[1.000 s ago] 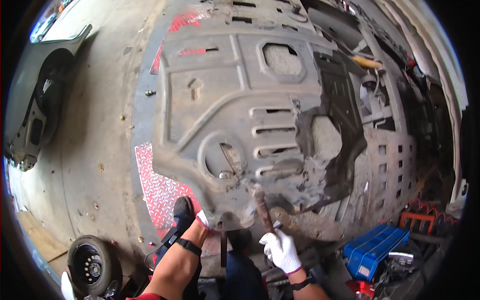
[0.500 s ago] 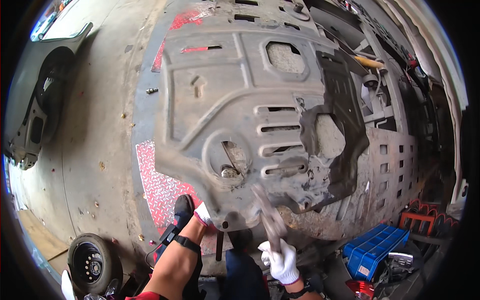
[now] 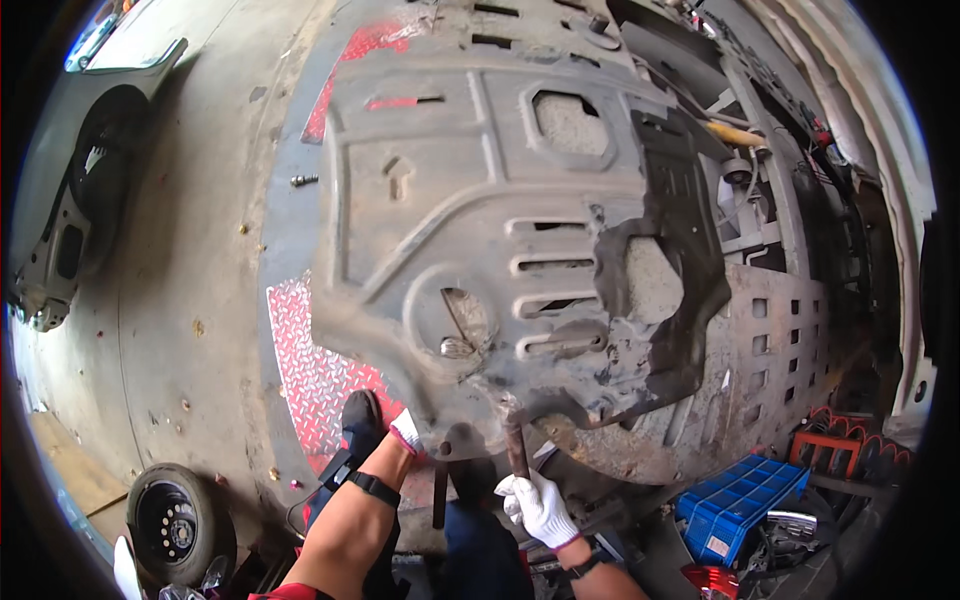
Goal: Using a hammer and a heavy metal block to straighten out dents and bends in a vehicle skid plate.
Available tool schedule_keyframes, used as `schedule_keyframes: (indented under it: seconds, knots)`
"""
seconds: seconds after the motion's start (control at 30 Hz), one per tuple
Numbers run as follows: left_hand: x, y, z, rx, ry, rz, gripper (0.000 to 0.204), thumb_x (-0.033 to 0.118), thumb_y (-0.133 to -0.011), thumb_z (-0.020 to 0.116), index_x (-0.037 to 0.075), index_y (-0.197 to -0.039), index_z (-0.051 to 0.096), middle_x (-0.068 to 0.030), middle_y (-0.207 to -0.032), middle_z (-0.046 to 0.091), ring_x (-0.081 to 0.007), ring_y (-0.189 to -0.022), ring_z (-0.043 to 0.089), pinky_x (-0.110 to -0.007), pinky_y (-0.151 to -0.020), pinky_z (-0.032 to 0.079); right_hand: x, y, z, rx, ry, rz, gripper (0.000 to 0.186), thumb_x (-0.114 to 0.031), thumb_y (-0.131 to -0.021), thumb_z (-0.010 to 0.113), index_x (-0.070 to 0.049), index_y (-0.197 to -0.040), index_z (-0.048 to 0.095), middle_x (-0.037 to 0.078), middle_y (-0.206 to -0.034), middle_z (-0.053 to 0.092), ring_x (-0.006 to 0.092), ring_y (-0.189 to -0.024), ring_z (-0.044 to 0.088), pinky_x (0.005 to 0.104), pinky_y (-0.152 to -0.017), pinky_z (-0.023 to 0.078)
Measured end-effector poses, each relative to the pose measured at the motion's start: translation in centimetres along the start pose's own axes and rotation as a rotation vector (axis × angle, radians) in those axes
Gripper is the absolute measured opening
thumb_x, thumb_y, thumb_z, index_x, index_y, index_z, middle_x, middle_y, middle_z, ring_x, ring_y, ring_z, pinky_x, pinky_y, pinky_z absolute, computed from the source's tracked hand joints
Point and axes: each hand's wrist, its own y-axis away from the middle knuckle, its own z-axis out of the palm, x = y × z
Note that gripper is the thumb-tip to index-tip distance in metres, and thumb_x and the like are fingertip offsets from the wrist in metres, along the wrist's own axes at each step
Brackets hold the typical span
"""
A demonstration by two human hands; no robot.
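Observation:
A large grey metal engine undertray [image 3: 390, 235] lies before me, with raised ribs, slots and round openings. Its right part is dark and its near right edge looks bent and scuffed. My right hand [image 3: 540, 510], in a white glove, is closed round the handle of a hammer [image 3: 515, 445]. The hammer's head end lies over the tray's near edge. At the near left edge, my left hand [image 3: 405, 432], also gloved, meets the tray. Its fingers are hidden by the metal, so their grip cannot be made out.
A perforated metal bench [image 3: 740, 350] extends right of the tray. Red tread plate [image 3: 315, 390] shows at left. A blue crate [image 3: 735, 505] stands at lower right, a wheel [image 3: 178, 525] at lower left. A car body part [image 3: 80, 215] is at far left.
The hammer, blurred and slanting earlier, now stands more upright in view, its head end lower and slightly left. My right hand shifted a little left; my left hand stayed at the edge.

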Motion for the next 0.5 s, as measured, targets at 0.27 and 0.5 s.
schedule_keyframes:
  seconds: [0.27,0.5]
  knots:
    - [1.1,4.5,4.2,0.272,-0.166,-0.015,0.022,0.017,-0.105,0.056,0.008,-0.124,0.062,-0.0064,-0.099,0.071,-0.021,-0.084,0.069,-0.036,-0.078,0.06,-3.6,3.8,-2.0,0.383,-0.299,0.046,0.023,-0.027,-0.105,0.06,-0.004,-0.1,0.061,0.004,-0.075,0.063,0.0089,-0.053,0.055,0.0248,-0.044,0.042]
    - [-3.3,17.3,6.7,0.765,0.328,-0.119,0.011,0.021,-0.105,0.055,0.017,-0.095,0.06,0.0066,-0.065,0.052,-0.0083,-0.051,0.048,-0.029,-0.053,0.046,-4.0,11.7,-1.7,0.286,-0.293,0.098,0.019,-0.014,-0.096,0.074,0.0,-0.101,0.061,0.005,-0.075,0.063,0.0111,-0.059,0.06,0.0279,-0.056,0.052]
